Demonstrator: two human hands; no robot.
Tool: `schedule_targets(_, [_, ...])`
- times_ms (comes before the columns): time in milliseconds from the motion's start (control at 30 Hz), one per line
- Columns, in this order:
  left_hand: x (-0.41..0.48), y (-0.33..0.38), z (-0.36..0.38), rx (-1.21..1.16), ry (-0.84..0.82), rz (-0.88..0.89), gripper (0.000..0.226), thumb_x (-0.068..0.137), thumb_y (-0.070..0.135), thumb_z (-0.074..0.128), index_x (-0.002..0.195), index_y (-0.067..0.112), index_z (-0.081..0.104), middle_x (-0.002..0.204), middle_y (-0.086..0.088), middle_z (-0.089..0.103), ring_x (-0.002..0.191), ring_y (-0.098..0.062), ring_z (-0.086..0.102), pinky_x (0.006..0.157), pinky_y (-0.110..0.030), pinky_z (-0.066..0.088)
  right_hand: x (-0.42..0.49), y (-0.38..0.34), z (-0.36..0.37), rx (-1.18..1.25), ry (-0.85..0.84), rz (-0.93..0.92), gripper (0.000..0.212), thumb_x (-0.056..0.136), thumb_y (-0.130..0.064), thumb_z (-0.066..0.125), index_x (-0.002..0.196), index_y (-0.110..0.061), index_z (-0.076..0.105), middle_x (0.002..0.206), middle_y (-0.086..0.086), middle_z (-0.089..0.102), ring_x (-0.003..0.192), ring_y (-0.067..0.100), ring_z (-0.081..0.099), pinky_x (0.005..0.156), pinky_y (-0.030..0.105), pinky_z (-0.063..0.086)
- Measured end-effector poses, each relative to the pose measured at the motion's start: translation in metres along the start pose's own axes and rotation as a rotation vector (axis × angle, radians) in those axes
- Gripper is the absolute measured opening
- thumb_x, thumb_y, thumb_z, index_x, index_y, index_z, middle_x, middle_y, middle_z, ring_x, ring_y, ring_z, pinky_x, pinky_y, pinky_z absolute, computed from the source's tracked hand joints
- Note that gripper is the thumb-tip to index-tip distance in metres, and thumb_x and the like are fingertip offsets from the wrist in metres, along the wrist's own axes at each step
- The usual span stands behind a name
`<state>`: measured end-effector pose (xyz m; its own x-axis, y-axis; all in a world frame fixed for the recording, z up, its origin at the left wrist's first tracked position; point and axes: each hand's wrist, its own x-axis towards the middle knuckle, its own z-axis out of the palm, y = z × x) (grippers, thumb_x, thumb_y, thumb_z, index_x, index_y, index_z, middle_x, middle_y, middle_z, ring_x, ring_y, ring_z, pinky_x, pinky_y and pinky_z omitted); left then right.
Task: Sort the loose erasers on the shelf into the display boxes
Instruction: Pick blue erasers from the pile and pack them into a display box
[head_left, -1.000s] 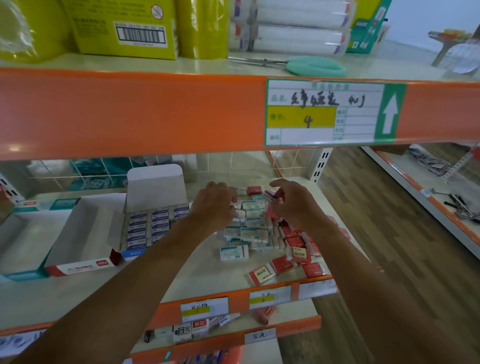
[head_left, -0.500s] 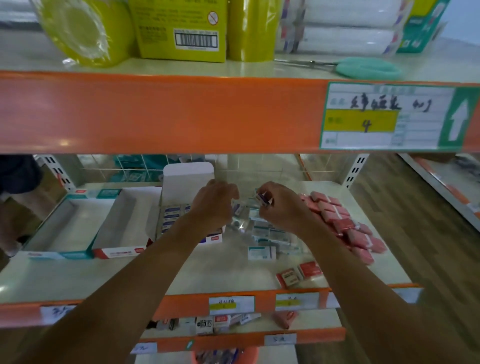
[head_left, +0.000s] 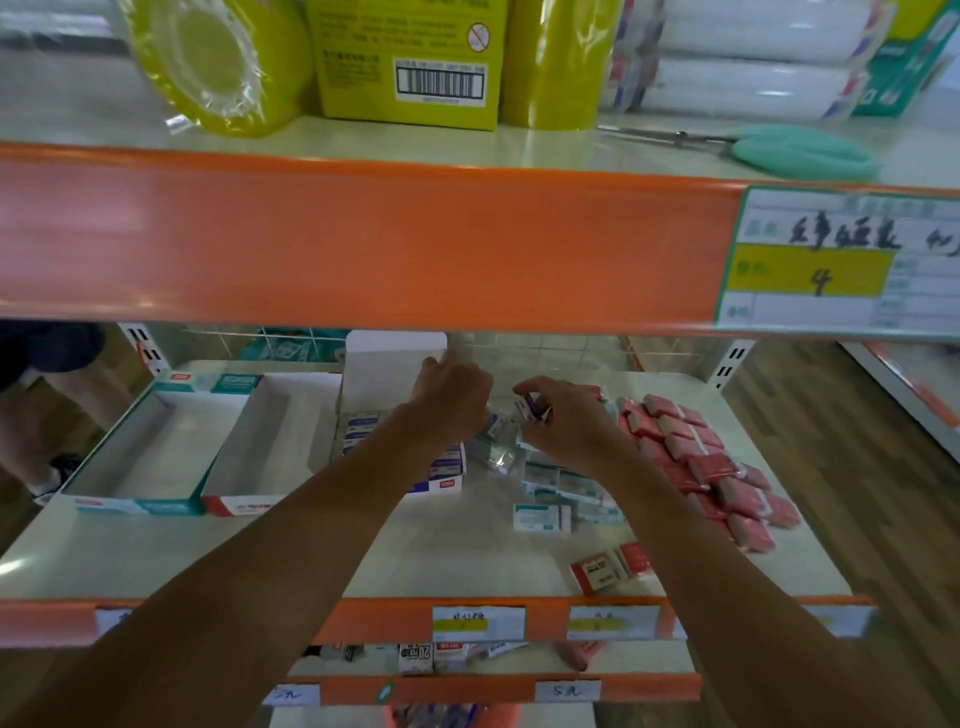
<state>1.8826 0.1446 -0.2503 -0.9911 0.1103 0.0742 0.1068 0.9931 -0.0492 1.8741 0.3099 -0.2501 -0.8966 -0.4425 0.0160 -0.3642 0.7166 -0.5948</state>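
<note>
Both hands reach under the orange shelf rail over the middle shelf. My right hand (head_left: 563, 415) pinches a small blue-and-white eraser (head_left: 531, 406) above the loose pile of white and teal erasers (head_left: 553, 488). My left hand (head_left: 451, 400) hovers over the blue-labelled display box (head_left: 441, 475), which holds rows of erasers; its fingers are curled, and what they hold is hidden. Pink wrapped erasers (head_left: 711, 467) lie in rows at the right. Two red-and-white erasers (head_left: 605, 569) sit near the front edge.
Two empty display boxes stand at the left, a teal one (head_left: 130, 467) and a red-and-white one (head_left: 249, 483). Overhead is the orange rail (head_left: 363, 244); above it lie scissors (head_left: 779, 148) and yellow packages. A person's legs (head_left: 47, 415) show at far left.
The view has swung left. Both hands have moved left, from over the loose pile toward the blue-labelled box, the right hand still pinching the eraser.
</note>
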Motion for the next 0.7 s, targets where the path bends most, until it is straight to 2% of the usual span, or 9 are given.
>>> schedule_targets(100, [0.010, 0.001, 0.000, -0.002, -0.044, -0.035, 0.024, 0.091, 0.030, 0.057, 0.105, 0.012, 0.060, 0.110, -0.010, 0.059, 0.107, -0.025, 0.047, 0.090, -0.037, 0.038, 0.003, 0.001, 0.002, 0.003, -0.001, 0.020, 0.045, 0.083, -0.013, 0.063, 0.126, -0.023, 0.056, 0.109, 0.005, 0.060, 0.087, 0.015, 0.057, 0.071, 0.021, 0.043])
schedule_targets(333, [0.028, 0.011, 0.006, -0.014, -0.200, -0.159, 0.029, 0.087, 0.025, 0.057, 0.114, 0.012, 0.055, 0.110, -0.007, 0.057, 0.103, -0.023, 0.051, 0.083, -0.034, 0.037, 0.008, 0.002, 0.003, 0.066, 0.007, 0.048, 0.047, 0.080, -0.013, 0.066, 0.125, -0.023, 0.056, 0.107, 0.003, 0.060, 0.086, 0.015, 0.059, 0.073, 0.022, 0.047])
schedule_targets(433, [0.030, 0.013, 0.006, -0.047, -0.212, -0.160, 0.025, 0.089, 0.021, 0.055, 0.113, 0.013, 0.056, 0.096, -0.002, 0.055, 0.089, -0.018, 0.049, 0.076, -0.029, 0.034, 0.006, 0.004, 0.001, 0.101, 0.018, 0.056, 0.039, 0.083, -0.016, 0.068, 0.120, -0.020, 0.057, 0.101, 0.002, 0.063, 0.081, 0.011, 0.061, 0.065, 0.014, 0.046])
schedule_targets(500, [0.030, 0.012, 0.006, -0.138, -0.216, -0.160, 0.023, 0.092, 0.018, 0.052, 0.114, 0.012, 0.056, 0.092, -0.001, 0.050, 0.085, -0.015, 0.045, 0.074, -0.025, 0.032, 0.006, 0.006, -0.003, 0.145, 0.047, 0.066, 0.028, 0.086, -0.018, 0.068, 0.113, -0.018, 0.060, 0.093, -0.003, 0.064, 0.073, 0.002, 0.059, 0.057, 0.006, 0.043])
schedule_targets(567, [0.029, 0.009, 0.006, -0.233, -0.183, -0.156, 0.024, 0.093, 0.020, 0.051, 0.116, 0.012, 0.056, 0.094, 0.000, 0.052, 0.090, -0.016, 0.051, 0.074, -0.024, 0.032, 0.007, 0.008, -0.006, 0.178, 0.093, 0.093, 0.019, 0.087, -0.020, 0.068, 0.105, -0.018, 0.063, 0.083, -0.011, 0.062, 0.069, -0.005, 0.055, 0.052, 0.004, 0.041])
schedule_targets(633, [0.028, 0.006, 0.001, -0.330, -0.174, -0.182, 0.026, 0.095, 0.026, 0.049, 0.116, 0.014, 0.057, 0.101, -0.001, 0.060, 0.097, -0.018, 0.057, 0.074, -0.024, 0.037, 0.008, 0.010, -0.008, 0.182, 0.130, 0.115, 0.014, 0.086, -0.023, 0.069, 0.099, -0.019, 0.064, 0.077, -0.016, 0.059, 0.068, -0.006, 0.054, 0.054, 0.006, 0.040])
schedule_targets(700, [0.030, 0.002, -0.001, -0.436, -0.205, -0.235, 0.023, 0.095, 0.030, 0.046, 0.107, 0.017, 0.059, 0.100, -0.001, 0.063, 0.090, -0.017, 0.059, 0.073, -0.025, 0.043, 0.009, 0.008, -0.010, 0.203, 0.148, 0.124, 0.012, 0.086, -0.027, 0.068, 0.096, -0.021, 0.064, 0.075, -0.013, 0.061, 0.064, -0.003, 0.057, 0.057, 0.011, 0.043])
